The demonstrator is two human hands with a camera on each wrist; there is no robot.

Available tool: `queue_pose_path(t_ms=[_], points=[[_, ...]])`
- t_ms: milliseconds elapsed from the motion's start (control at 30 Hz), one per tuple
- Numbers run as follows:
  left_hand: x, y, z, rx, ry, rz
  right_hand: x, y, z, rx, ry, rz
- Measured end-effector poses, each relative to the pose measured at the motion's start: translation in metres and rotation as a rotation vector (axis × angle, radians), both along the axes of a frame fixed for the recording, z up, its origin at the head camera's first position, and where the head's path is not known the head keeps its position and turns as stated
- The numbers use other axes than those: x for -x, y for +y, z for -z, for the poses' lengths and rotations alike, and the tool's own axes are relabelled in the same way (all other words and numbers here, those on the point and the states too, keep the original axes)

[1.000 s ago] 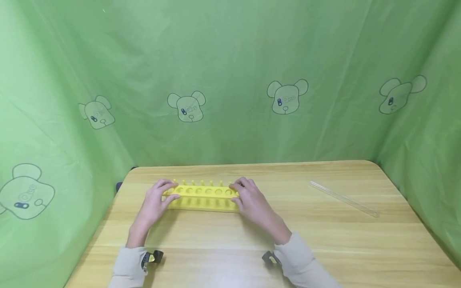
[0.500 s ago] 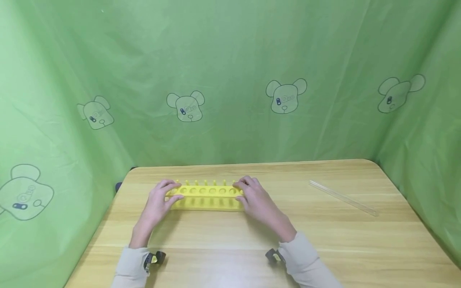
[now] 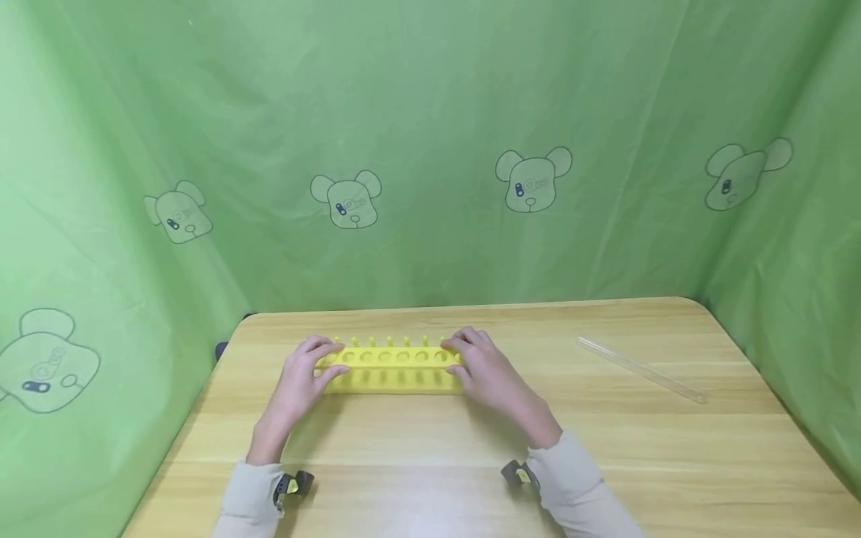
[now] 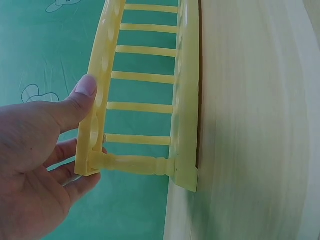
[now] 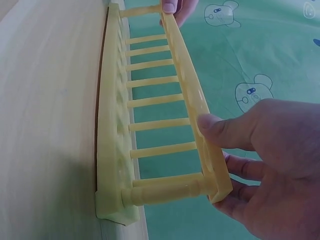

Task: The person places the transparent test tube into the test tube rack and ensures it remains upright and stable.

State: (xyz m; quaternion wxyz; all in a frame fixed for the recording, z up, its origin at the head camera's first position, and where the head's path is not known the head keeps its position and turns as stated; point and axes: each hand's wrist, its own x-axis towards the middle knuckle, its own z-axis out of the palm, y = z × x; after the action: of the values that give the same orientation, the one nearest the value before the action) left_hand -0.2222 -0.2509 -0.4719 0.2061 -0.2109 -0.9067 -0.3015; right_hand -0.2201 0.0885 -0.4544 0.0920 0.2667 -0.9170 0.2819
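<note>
A yellow plastic test tube rack point(image 3: 393, 379) stands upright on the table, with a row of round holes along its top bar and a row of pegs behind. At its left end, my left hand point(image 3: 301, 377) pinches the top bar, thumb on the near side and fingers behind. My right hand point(image 3: 487, 372) grips the other end of that bar the same way. In the left wrist view the thumb point(image 4: 82, 95) presses against the bar's face. The right wrist view has the rack's base point(image 5: 109, 150) close along the tabletop.
A clear glass or plastic tube point(image 3: 642, 370) lies slantwise on the wooden table point(image 3: 417, 448), to the right of the rack. Green curtains point(image 3: 430, 254) printed with mouse-like heads hang behind the table and at both sides.
Both hands and the rack have shifted a little to the right across the table. The grip at both ends stays the same, and the clear tube has not moved.
</note>
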Motion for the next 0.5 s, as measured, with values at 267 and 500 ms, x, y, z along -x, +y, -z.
queue_pose_path(t_ms=[267,500], points=[[0.0,0.005,-0.006,0.014,-0.028,-0.008,0.001,0.006,-0.001,0.02,-0.009,-0.004],[0.0,0.009,-0.005,0.017,-0.034,-0.008,0.001,0.012,-0.003,0.031,-0.029,-0.022]])
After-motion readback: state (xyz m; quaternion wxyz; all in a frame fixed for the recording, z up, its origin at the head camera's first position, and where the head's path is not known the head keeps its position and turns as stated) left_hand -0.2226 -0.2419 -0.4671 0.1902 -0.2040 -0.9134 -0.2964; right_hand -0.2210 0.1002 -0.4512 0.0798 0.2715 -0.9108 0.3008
